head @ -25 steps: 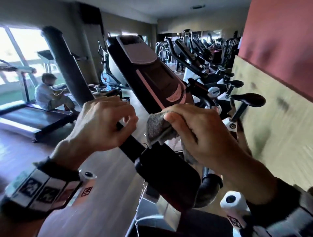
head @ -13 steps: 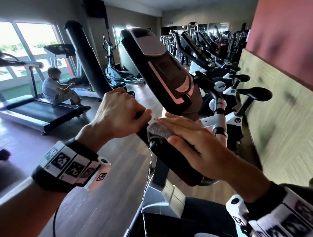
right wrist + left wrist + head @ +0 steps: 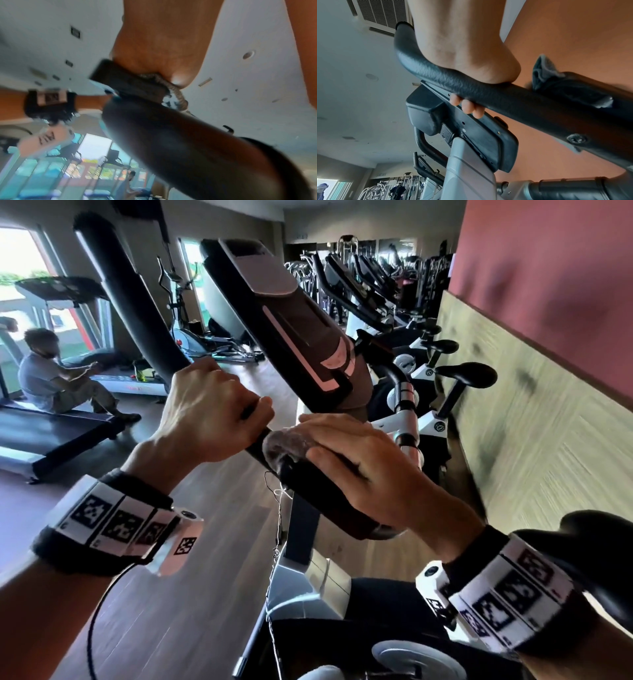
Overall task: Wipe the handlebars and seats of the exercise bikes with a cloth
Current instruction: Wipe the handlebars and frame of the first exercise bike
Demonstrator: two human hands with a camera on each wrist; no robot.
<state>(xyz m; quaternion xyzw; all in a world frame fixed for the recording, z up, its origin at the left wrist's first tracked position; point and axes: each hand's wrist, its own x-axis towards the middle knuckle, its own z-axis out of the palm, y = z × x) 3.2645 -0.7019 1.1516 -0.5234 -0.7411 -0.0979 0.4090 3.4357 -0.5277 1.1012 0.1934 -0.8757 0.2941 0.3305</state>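
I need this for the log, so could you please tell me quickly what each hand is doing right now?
Left hand: closed, gripping the handlebar.
Right hand: open, fingers flat, pressing the cloth onto the handlebar.

Most of the cloth (image 3: 286,444) lies hidden under the right hand (image 3: 363,470) — only a grey fold shows at the fingers (image 3: 329,428). The left hand (image 3: 209,416) covers a stretch of handlebar (image 3: 137,309). The right-wrist view is blurred; the wall (image 3: 548,422) smears. The near seat (image 3: 603,546) is cut off at the frame's edge.
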